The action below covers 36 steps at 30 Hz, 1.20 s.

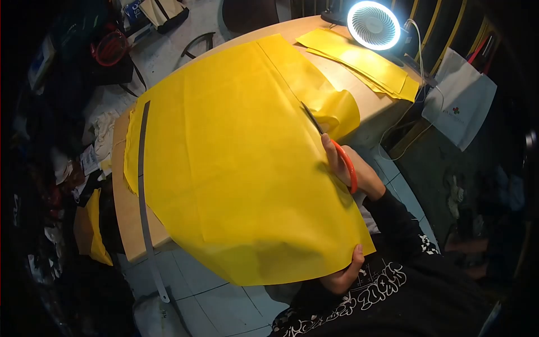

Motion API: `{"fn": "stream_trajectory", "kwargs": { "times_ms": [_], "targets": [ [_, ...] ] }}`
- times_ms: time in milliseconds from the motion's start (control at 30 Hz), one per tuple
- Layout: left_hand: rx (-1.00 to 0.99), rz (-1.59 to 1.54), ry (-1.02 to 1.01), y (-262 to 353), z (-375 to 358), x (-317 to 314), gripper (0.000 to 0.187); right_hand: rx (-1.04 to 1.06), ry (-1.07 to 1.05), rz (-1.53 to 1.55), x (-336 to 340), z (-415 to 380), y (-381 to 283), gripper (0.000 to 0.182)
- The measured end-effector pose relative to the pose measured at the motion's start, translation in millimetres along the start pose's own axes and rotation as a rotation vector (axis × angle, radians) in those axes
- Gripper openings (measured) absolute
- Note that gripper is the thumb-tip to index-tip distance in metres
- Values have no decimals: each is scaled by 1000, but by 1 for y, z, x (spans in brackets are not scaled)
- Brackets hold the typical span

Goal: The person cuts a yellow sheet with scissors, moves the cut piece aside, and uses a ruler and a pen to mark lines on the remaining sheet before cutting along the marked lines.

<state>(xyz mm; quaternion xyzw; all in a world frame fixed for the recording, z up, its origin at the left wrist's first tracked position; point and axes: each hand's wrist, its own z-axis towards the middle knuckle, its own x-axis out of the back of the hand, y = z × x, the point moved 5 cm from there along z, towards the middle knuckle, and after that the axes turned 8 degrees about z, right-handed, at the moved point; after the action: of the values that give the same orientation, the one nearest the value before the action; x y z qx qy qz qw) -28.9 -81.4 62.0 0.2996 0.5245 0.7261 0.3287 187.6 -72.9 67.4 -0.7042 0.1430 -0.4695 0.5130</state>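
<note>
A large sheet of yellow fabric [224, 163] is spread over a wooden table [124, 208] and hangs off its near edge. My right hand [359, 171] grips orange-handled scissors [343, 157]. Their dark blades [310, 118] lie along a cut line in the fabric, and a cut strip [337, 109] curls up beside them. My left hand [345, 272] pinches the sheet's hanging corner, thumb on top. A long grey ruler [144, 191] lies on the fabric's far side and sticks out past the table edge.
A stack of cut yellow pieces [365, 62] lies at the table's end under a lit round lamp [373, 25]. A white tote bag [460, 104] hangs to the right. Yellow scraps [92, 230] and clutter lie on the floor at left. The floor is tiled.
</note>
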Motion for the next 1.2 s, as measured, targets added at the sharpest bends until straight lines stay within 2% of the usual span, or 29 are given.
{"fn": "stream_trajectory", "kwargs": {
  "times_ms": [300, 400, 500, 600, 867, 967, 1200],
  "targets": [
    [-45, -36, -53, 3, -5, 2, 8, -38, -1, -55, 4, -1, -8, 80],
    [-70, -36, -80, 7, -3, 5, 7, -118, -88, -85, 6, -1, -6, 71],
    [-66, -6, -114, 7, -6, 6, 6, -128, -78, -65, 5, 0, -6, 71],
    [-72, -13, -124, 12, -6, 8, 6, -19, -7, -20, 3, 2, -3, 77],
    [-83, -24, -154, 27, -5, 13, 6, 12, 17, -15, 0, 3, -4, 76],
    [-110, -23, -109, 29, -10, 11, 8, 23, 45, 17, -3, 7, 4, 76],
    [-114, -40, -133, 36, -14, 15, 10, -104, -35, 40, -1, 4, -3, 72]
  ]
}}
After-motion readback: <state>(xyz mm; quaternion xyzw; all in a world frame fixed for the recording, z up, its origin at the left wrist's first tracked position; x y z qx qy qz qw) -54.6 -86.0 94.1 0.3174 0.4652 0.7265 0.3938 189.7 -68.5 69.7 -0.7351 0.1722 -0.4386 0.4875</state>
